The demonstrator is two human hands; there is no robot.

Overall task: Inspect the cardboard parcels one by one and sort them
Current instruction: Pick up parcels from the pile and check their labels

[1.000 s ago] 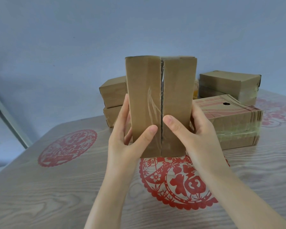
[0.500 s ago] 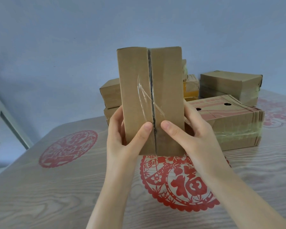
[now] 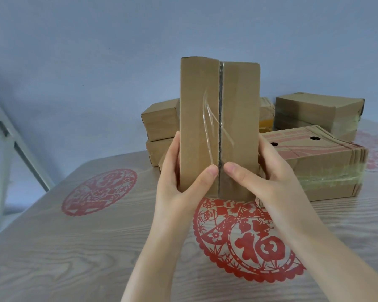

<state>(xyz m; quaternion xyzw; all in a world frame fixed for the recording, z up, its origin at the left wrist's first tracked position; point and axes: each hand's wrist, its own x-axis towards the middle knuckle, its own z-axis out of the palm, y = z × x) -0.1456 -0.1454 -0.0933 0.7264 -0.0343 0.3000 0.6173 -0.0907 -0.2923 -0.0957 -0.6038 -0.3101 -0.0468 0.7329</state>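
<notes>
The tall brown cardboard parcel (image 3: 219,127) stands upright in mid-air above the wood-grain table (image 3: 74,258); the left hand (image 3: 179,184) and right hand (image 3: 268,182) clasp its lower sides, thumbs flanking the taped seam; inspection seems underway; next, judging the loose tape and choosing a pile

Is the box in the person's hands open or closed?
Closed, but not tightly. The held parcel has its two flaps meeting along a narrow dark seam, and the clear tape over it looks wrinkled and lifted.
</notes>
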